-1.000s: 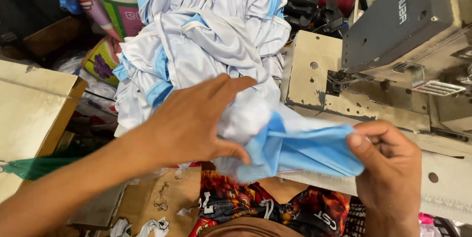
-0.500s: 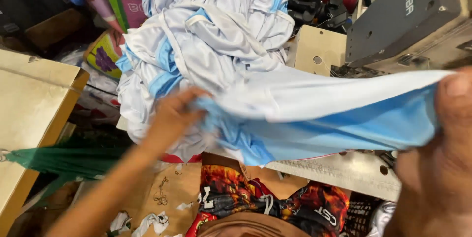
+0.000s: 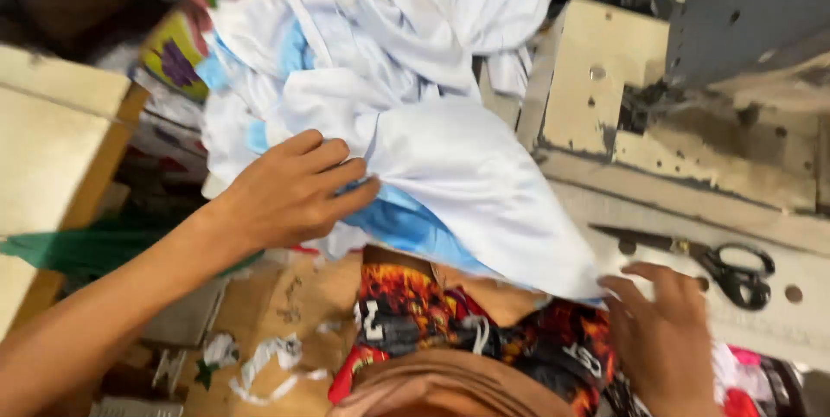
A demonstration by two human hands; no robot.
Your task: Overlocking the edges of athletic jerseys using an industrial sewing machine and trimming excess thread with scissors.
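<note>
My left hand (image 3: 290,192) lies on a white and light-blue garment (image 3: 467,175), its fingers pressing the cloth at the pile's lower edge. The garment is spread from the heap of white and blue cloth (image 3: 380,28) down over the front of the sewing table. My right hand (image 3: 666,339) is at the garment's lower right corner, fingers spread, touching or just off the hem; I cannot tell if it grips it.
A grey sewing machine (image 3: 752,19) stands on the worn cream table (image 3: 605,89) at the right. Black scissors (image 3: 726,270) lie on the table's front. A wooden board (image 3: 52,149) is at the left. Printed red and black cloth (image 3: 484,331) and scraps lie below.
The garment, held up stretched between both hands before, has come down onto the pile and table. My right hand dropped low and loosened; my left hand now rests flat on the cloth.
</note>
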